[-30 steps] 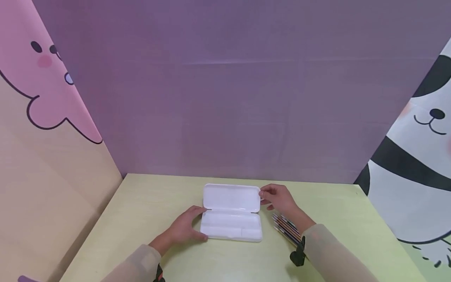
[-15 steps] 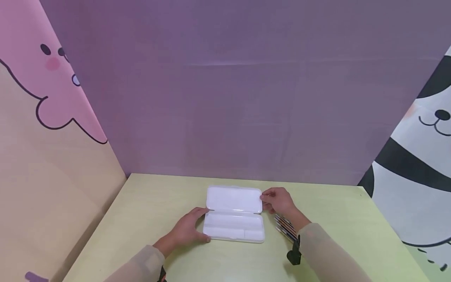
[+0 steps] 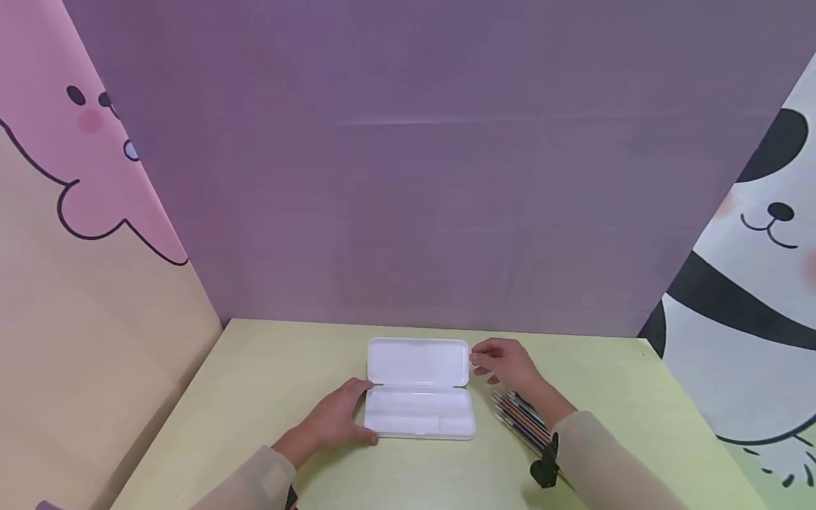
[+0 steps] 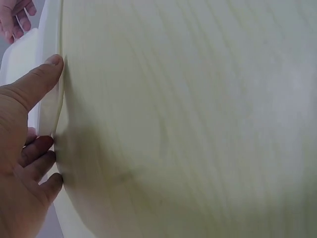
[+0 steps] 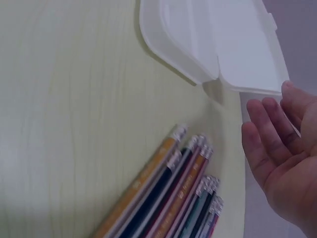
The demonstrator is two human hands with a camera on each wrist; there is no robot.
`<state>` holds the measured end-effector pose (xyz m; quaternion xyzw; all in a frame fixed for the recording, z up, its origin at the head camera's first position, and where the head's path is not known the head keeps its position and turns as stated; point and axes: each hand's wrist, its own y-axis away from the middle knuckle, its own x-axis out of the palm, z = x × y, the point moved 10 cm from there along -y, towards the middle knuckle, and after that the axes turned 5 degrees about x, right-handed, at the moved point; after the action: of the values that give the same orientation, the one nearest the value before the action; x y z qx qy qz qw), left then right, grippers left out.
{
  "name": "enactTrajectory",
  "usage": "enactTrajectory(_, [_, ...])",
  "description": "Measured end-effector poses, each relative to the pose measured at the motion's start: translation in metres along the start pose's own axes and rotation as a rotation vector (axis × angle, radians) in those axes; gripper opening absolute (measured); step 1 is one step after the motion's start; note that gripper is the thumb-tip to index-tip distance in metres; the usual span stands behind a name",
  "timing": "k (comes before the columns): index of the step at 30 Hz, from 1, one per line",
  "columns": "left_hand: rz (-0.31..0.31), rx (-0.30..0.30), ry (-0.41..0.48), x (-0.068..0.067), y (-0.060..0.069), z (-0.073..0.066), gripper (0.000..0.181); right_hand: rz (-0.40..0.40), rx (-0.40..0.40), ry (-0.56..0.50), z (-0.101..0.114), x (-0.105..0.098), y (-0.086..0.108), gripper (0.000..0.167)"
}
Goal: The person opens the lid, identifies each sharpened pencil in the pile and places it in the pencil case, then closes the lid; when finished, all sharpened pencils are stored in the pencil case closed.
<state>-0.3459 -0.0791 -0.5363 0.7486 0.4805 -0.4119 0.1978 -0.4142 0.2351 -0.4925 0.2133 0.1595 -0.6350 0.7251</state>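
Note:
A white plastic pencil case (image 3: 418,413) lies unfolded on the table, its lid (image 3: 417,361) laid back toward the wall. My left hand (image 3: 334,418) grips its left end; in the left wrist view the thumb (image 4: 47,74) presses the front edge and the other fingers curl at the end. At the lid's right edge is my right hand (image 3: 506,365), fingers loosely bent. A narrow gap seems to part its fingertips from the lid in the head view, while the right wrist view shows them right at the lid's corner. The case's compartments hold nothing visible.
Several pencils (image 5: 163,193) in mixed colours lie bunched on the table (image 3: 287,354), right of the case and partly under my right forearm. A purple wall (image 3: 414,177) rises behind. Cartoon panels (image 3: 752,312) flank the table.
My right fingertips, earlier on the lid's right edge, now sit slightly off it to the right. The left hand keeps its grip. The head view shifts a little.

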Motion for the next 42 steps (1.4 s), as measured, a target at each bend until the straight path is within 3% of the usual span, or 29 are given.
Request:
enactTrajectory(5, [0.015,0.009,-0.006,0.002,0.002,0.000,0.097,0.013,-0.022,0.008,0.004,-0.015,0.013,0.033])
enactTrajectory(13, [0.043,0.046,-0.012,-0.001,0.002,-0.003,0.098,-0.016,-0.082,0.127,0.004,-0.052,0.049,0.032])
enactTrajectory(24, [0.020,0.021,0.025,-0.001,0.002,-0.007,0.096,0.046,-0.027,0.252,-0.047,-0.092,0.090,0.034])
enactTrajectory(29, [0.007,0.004,0.027,-0.002,0.002,-0.006,0.096,0.080,0.027,0.269,-0.070,-0.103,0.099,0.033])
enactTrajectory(35, [0.008,0.001,0.028,-0.002,0.002,-0.006,0.098,0.157,0.089,0.216,-0.094,-0.108,0.104,0.033])
enactTrajectory(42, [-0.003,-0.011,0.036,-0.004,0.004,-0.003,0.097,0.169,-0.005,0.190,-0.098,-0.104,0.102,0.032])
